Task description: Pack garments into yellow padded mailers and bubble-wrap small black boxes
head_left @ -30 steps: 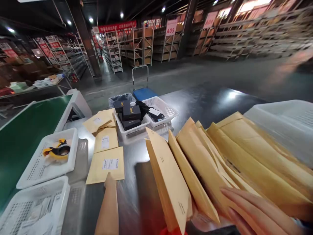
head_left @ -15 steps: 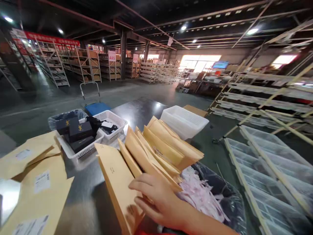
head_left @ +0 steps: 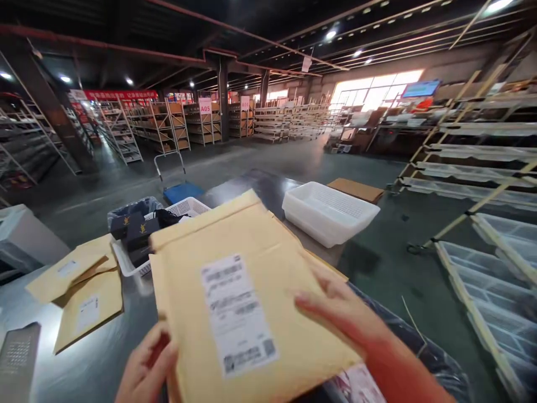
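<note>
A large yellow padded envelope [head_left: 251, 263] with a white shipping label [head_left: 237, 313] fills the middle of the view, label side up. My left hand [head_left: 145, 366] grips its lower left edge, fingers curled under it. My right hand [head_left: 342, 310] lies on its right side with fingers pressed flat on the paper. More yellow envelopes sit underneath it, mostly hidden. Several labelled envelopes [head_left: 81, 280] lie on the metal table [head_left: 96, 364] to the left.
A white basket [head_left: 126, 263] holds black boxes [head_left: 136, 232] behind the envelope. An empty white basket [head_left: 329, 212] stands at the right with a cardboard sheet [head_left: 356, 189] behind it. A blue trolley [head_left: 180, 190], warehouse shelving [head_left: 482, 168] and a plastic-lined bin [head_left: 423, 358] surround the table.
My right hand was leafing through upright envelopes; now one labelled envelope is lifted flat in front of me, held by both hands. The view swung right, then slightly back left.
</note>
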Tool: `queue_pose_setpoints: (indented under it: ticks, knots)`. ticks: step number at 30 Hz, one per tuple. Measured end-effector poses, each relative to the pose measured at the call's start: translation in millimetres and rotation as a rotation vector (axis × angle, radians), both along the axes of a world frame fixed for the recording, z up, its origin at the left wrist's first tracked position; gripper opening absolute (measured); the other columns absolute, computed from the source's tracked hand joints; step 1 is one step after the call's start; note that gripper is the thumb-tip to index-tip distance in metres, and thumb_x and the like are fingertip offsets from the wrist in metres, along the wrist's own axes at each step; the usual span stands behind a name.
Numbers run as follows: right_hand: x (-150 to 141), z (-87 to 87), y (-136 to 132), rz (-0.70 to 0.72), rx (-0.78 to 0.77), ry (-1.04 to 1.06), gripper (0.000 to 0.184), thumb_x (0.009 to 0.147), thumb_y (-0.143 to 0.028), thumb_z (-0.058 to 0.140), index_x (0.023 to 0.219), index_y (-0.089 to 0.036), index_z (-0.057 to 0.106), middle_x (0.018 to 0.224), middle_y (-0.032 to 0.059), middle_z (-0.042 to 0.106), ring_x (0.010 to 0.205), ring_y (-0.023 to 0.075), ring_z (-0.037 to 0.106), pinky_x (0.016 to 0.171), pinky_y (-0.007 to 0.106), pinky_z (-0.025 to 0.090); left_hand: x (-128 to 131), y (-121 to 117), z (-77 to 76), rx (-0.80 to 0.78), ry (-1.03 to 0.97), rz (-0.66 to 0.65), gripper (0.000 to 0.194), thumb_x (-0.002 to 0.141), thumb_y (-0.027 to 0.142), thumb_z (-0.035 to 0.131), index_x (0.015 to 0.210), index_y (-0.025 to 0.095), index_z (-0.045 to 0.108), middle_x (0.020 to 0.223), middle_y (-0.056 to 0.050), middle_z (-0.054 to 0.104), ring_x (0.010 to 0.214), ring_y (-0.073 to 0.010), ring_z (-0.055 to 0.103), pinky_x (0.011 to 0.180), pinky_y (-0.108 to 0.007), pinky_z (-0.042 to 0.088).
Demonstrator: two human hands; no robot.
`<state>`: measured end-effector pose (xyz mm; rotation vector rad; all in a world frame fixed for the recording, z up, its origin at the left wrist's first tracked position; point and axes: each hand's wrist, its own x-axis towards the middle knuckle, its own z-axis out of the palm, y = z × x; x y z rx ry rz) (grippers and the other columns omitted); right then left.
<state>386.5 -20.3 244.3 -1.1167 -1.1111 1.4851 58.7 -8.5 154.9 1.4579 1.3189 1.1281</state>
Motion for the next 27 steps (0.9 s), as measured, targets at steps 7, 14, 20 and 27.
queue_pose_setpoints:
  ticks: [7,14,20,27]
  knots:
    - [98,8.2,10,-0.546,0.342,-0.767,0.055,0.077,-0.053,0.064,0.123,-0.023,0.060,0.119,0.0096,0.069,0.104,0.0349,0.065,0.087,0.047,0.055,138,86,28.3,0.620,0.879,-0.614,0.044,0.096,0.045,0.044,0.127,0.020,0.062,0.140,-0.013,0.060,0.135,-0.0308,0.049,0.117,-0.061,0.029]
    - [73,-18.7,54,-0.175,0.301,-1.178,0.041,0.086,-0.027,0.048,0.122,-0.012,0.058,0.103,0.0123,0.072,0.093,0.0270,0.068,0.082,0.036,0.053,154,110,0.6,0.403,1.108,-0.762,0.035,0.093,0.048,0.047,0.105,0.024,0.069,0.106,-0.009,0.072,0.128,-0.0330,0.051,0.113,-0.064,0.025]
    - [3,-44.8,82,0.045,0.192,-1.539,0.049,0.086,-0.012,0.049,0.135,-0.006,0.048,0.098,0.0184,0.072,0.088,0.0283,0.070,0.070,0.032,0.051,153,105,-2.9,0.402,1.055,-0.735,0.029,0.092,0.037,0.051,0.113,0.024,0.066,0.118,-0.008,0.070,0.137,-0.0327,0.043,0.114,-0.062,0.026]
    - [23,-101.1,83,-0.146,0.629,-1.801,0.032,0.091,-0.023,0.052,0.113,-0.006,0.066,0.133,0.0265,0.057,0.127,0.0423,0.049,0.098,0.057,0.044,77,105,24.4,0.652,0.743,-0.315,0.030,0.094,0.031,0.047,0.117,0.021,0.064,0.127,-0.011,0.067,0.124,-0.0250,0.057,0.112,-0.051,0.038]
